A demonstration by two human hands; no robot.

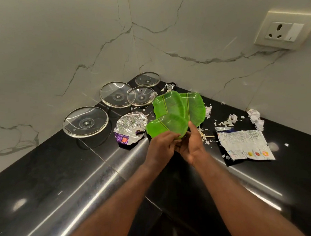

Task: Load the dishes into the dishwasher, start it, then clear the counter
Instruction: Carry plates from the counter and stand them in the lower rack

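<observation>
Three green leaf-patterned plates fan out above the black counter corner: a near plate, a middle plate and a right plate. My left hand grips the near plate's front edge. My right hand holds the fan from the right, thumb up against the plates. Several glass lids lie flat by the wall: a large lid, a mid lid, a small lid and a far lid.
Crumpled foil with a purple wrapper lies left of the plates. A flattened white packet, crumpled paper, a small foil piece and paper scraps litter the right counter. A wall socket sits upper right.
</observation>
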